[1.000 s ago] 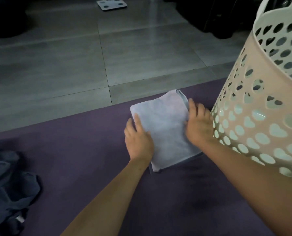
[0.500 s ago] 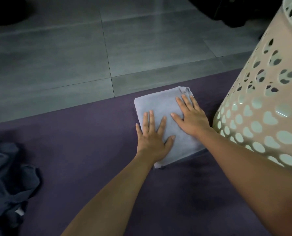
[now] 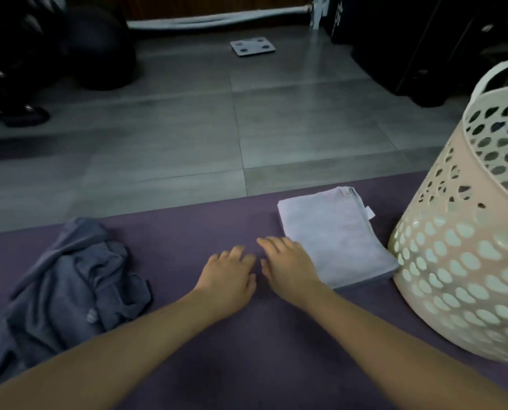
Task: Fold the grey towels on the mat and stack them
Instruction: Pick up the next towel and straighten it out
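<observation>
A folded light grey towel (image 3: 335, 236) lies flat on the purple mat (image 3: 246, 350), close to the basket. A darker grey towel (image 3: 72, 285) lies crumpled on the mat at the left. My left hand (image 3: 227, 279) hovers palm down over the bare mat with relaxed fingers, holding nothing. My right hand (image 3: 288, 264) is beside it, palm down, just left of the folded towel's near left edge, fingers relaxed and empty.
A tall cream laundry basket (image 3: 465, 247) with punched holes stands at the right, touching the folded towel's corner. Grey floor tiles lie beyond the mat, with a bathroom scale (image 3: 252, 46) far back and dark objects at the back left and right.
Both hands have lifted off the folded towel and moved left onto the open mat. The view has tilted up and left, bringing the crumpled towel further in.
</observation>
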